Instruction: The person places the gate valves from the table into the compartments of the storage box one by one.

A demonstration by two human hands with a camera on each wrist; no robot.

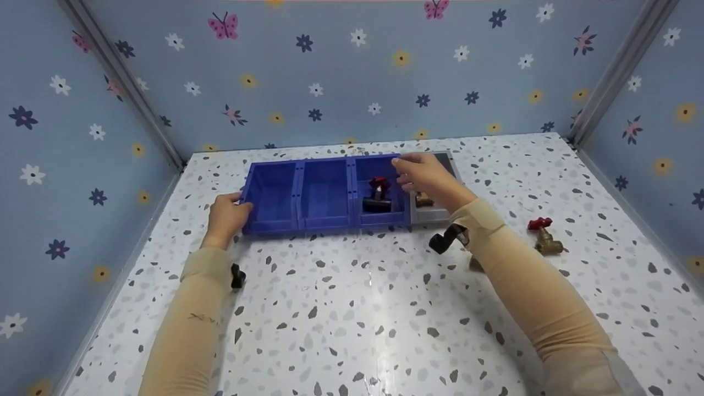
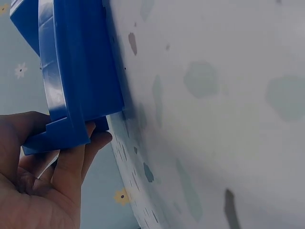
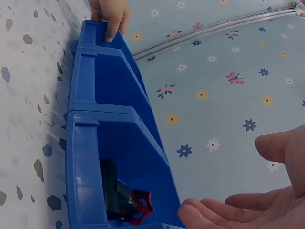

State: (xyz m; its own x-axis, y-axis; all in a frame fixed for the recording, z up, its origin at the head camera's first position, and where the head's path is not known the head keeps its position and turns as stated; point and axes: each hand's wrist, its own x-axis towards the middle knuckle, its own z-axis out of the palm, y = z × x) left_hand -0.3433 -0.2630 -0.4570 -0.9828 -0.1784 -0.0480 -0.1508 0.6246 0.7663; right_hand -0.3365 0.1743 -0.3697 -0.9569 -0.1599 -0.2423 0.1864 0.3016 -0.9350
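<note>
My left hand point(image 1: 225, 219) grips the left end of a row of joined blue bins point(image 1: 300, 223), fingers and thumb on either side of its edge in the left wrist view. My right hand point(image 1: 428, 175) is over the right end of the row, fingers loosely extended. In the right wrist view nothing lies between its fingers and thumb. The right-hand blue bin holds a black valve point(image 1: 378, 204) with a red handwheel point(image 3: 141, 208). A grey bin point(image 1: 432, 215) adjoins the row, partly hidden by the right hand, with a brass fitting point(image 1: 424, 199) inside.
A brass valve point(image 1: 548, 243) with a red handwheel lies on the speckled tabletop point(image 1: 341, 319) at the right. Another brass piece point(image 1: 476, 265) is mostly hidden behind the right forearm. Flower-patterned walls point(image 1: 330, 71) enclose the back and sides.
</note>
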